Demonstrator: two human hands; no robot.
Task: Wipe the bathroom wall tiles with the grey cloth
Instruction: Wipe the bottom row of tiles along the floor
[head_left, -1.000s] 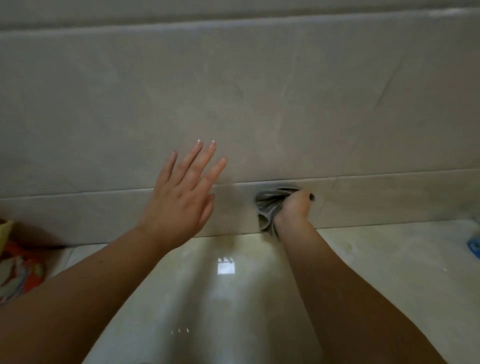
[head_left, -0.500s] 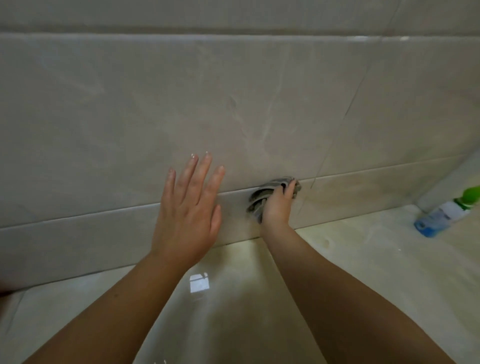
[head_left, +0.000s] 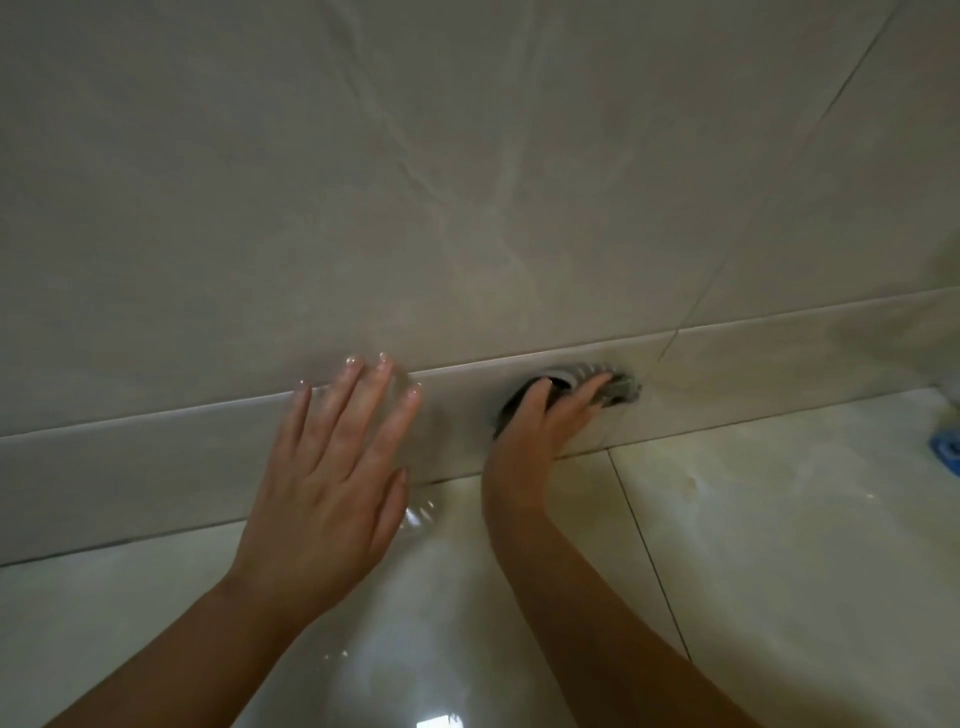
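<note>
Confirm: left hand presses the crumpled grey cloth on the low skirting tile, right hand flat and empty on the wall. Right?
Hands are swapped. In the head view the right hand presses the crumpled grey cloth on the low skirting tile, and the left hand is flat and empty on the wall.

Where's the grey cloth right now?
The grey cloth is bunched under the right hand, pressed against the low skirting tile just above the floor, right of the open left hand.
</note>
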